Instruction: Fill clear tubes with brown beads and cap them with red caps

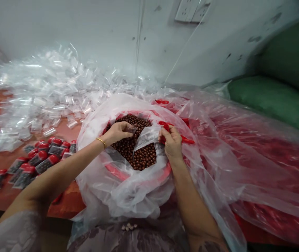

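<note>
My left hand (118,133) is closed, thumb and fingers pinching a small clear plastic container (131,131) above the brown beads (145,157). The beads fill a round red basin (116,171) lined with a whitish plastic bag (139,196). At the basin's right edge my right hand (172,141) is closed, its fingertips on a red plastic cap (166,127); its exact hold is partly hidden. A flap of clear plastic (148,135) lies over the beads beside those fingertips. More red pieces (187,140) rest on the bag just right of this hand.
Many empty clear containers (47,84) are heaped at the back left. Several filled, red-capped containers (43,157) lie on the reddish table (68,199). A large clear bag of red pieces (244,157) spreads on the right, before green sacks (272,98). Behind stands a wall (107,31).
</note>
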Demonstrator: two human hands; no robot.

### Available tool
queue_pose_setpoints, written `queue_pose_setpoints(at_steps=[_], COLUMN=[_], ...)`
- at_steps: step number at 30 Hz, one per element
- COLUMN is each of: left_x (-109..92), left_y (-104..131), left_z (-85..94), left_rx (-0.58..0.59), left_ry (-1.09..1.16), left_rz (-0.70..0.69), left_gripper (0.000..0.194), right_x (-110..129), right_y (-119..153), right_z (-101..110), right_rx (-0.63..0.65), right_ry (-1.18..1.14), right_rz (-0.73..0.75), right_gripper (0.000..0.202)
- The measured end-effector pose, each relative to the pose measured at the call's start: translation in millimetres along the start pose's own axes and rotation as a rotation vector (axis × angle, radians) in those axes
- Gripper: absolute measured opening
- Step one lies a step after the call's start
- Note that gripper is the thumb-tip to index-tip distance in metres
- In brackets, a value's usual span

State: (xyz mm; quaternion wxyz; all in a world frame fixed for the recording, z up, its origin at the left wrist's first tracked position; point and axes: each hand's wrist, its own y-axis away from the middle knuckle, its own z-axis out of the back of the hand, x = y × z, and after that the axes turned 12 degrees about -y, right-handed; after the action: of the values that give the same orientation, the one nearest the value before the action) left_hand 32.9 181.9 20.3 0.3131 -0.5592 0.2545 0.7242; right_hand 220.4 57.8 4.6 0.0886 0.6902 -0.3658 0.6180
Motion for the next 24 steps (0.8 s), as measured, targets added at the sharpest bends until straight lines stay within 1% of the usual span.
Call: queue_pose_setpoints(at_steps=[2, 5, 6, 7, 8, 10, 12, 13, 15, 17, 19, 21, 24], left_x=[-5.1, -9.7, -10.0, -9.7, -9.0, -7.2, -5.5, -4.8, -3.6, -2.3, -0.5, 1.8, 5.7], left_y=[13.7, 29.6, 32.5, 34.1, 34.6, 33.7, 31.9, 31.2, 30.1, 29.2, 28.2, 27.4, 27.0], left_z=[-1.5, -5.6, -7.2, -8.7, -10.1, -12.2, -13.3, -13.6, -13.9, -14.0, -14.2, -14.1, -13.5], left_rx=[0.013, 0.042, 0.048, 0.055, 0.063, 0.103, 0.171, 0.209, 0.263, 0.275, 0.274, 0.25, 0.213], left_ry=[0.134, 0.263, 0.291, 0.312, 0.327, 0.335, 0.31, 0.29, 0.261, 0.274, 0.315, 0.334, 0.286], left_rz=[0.002, -0.008, -0.013, -0.021, -0.029, -0.04, -0.052, -0.063, -0.095, -0.139, -0.188, -0.237, -0.281], left_gripper=[0.035, 0.042, 0.044, 0.044, 0.045, 0.046, 0.045, 0.045, 0.043, 0.042, 0.044, 0.046, 0.045], right_x=[8.1, 24.6, 29.4, 33.0, 35.2, 35.7, 32.8, 30.9, 26.6, 21.8, 16.2, 10.9, 7.6], right_y=[1.6, 2.2, 1.4, 0.0, -1.7, -5.6, -8.5, -9.0, -7.6, -3.1, 3.1, 9.2, 14.7], right_z=[-3.7, -12.5, -16.5, -21.1, -26.2, -37.7, -50.1, -56.1, -66.7, -74.0, -77.0, -75.1, -65.4], right_rx=[0.011, 0.056, 0.081, 0.1, 0.111, 0.104, 0.047, 0.016, -0.03, -0.032, 0.001, 0.043, 0.134], right_ry=[0.133, 0.424, 0.475, 0.477, 0.429, 0.231, 0.012, -0.074, -0.17, -0.171, -0.137, -0.1, -0.015], right_rz=[0.062, 0.216, 0.242, 0.243, 0.215, 0.091, -0.041, -0.084, -0.089, -0.035, -0.021, -0.065, -0.115], right_gripper=[0.022, 0.022, 0.023, 0.026, 0.028, 0.032, 0.035, 0.038, 0.042, 0.04, 0.036, 0.033, 0.032])
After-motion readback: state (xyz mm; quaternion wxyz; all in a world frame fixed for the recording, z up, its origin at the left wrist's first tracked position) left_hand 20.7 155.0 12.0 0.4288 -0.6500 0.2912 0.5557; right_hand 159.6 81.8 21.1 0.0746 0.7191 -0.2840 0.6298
